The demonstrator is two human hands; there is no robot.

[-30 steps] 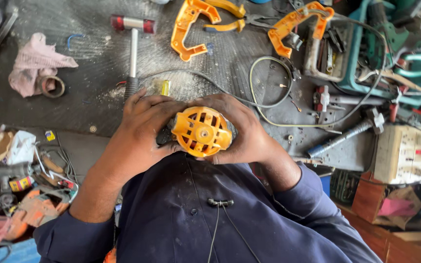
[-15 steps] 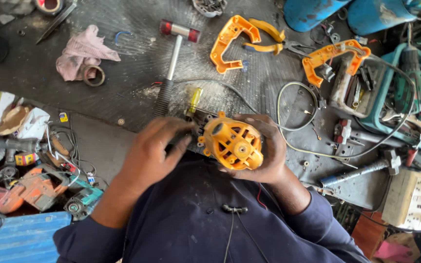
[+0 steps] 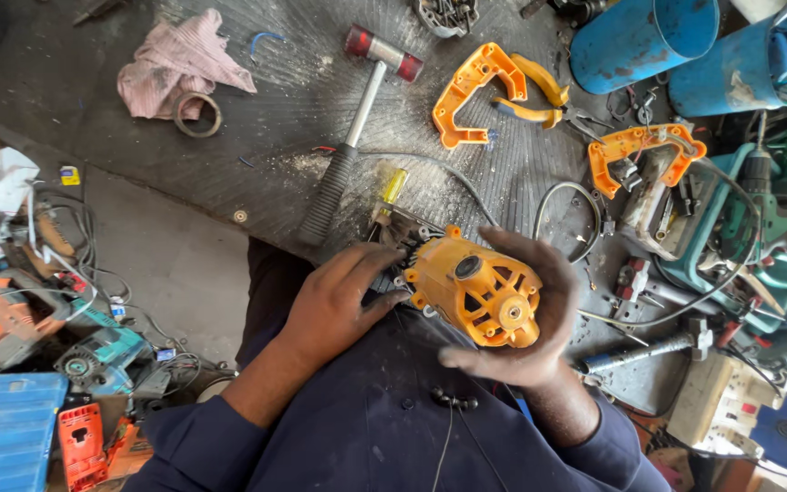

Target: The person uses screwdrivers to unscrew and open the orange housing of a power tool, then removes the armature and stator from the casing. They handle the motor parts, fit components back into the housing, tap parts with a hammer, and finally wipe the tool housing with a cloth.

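Around my hands the dark workbench (image 3: 229,155) is crowded; a red-headed mallet (image 3: 357,128) lies at eleven o'clock from the work, its grip end just beside a yellow-handled screwdriver (image 3: 392,189); a pink rag (image 3: 179,62) with a tape ring (image 3: 197,115) sits at ten o'clock; an orange handle shell (image 3: 473,91) and yellow pliers (image 3: 539,96) lie at twelve; two blue cylinders (image 3: 644,36) stand at one o'clock; a grey cable (image 3: 557,205) loops just beside my right fingers. The orange motor housing (image 3: 475,296) sits low in the centre, over my lap; it is ribbed, with a round hub at its end and a dark metal part at its nine o'clock side. My right hand (image 3: 539,319) is cupped around it, gripping; my left hand (image 3: 339,301) clasps the dark end.
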